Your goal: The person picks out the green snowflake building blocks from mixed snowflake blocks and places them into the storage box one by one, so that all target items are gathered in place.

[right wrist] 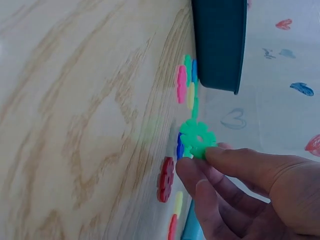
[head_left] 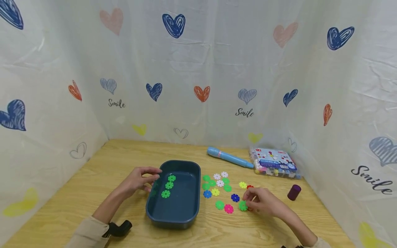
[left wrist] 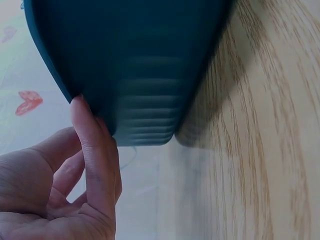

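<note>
My right hand (head_left: 263, 202) pinches a green flower-shaped plastic disc (right wrist: 197, 137) between thumb and fingertips, held up close over the wood in the right wrist view. Around it lie loose discs: a dark blue one (head_left: 235, 197), a pink one (head_left: 228, 208) and a red one (right wrist: 166, 180). My left hand (head_left: 138, 179) is at the left side of a dark teal tray (head_left: 173, 224), its fingertips right at the rim, as the left wrist view also shows. Inside the tray, three green discs, one of them the middle disc (head_left: 169, 185), form a slanted row.
More green, white, yellow and blue discs (head_left: 215, 192) lie right of the tray. Behind them are a light blue pen-shaped stick (head_left: 230, 157) and a clear plastic case (head_left: 274, 163) with a printed label. A dark purple cylinder (head_left: 294, 192) stands at the right. A heart-print curtain (head_left: 198, 69) surrounds the table.
</note>
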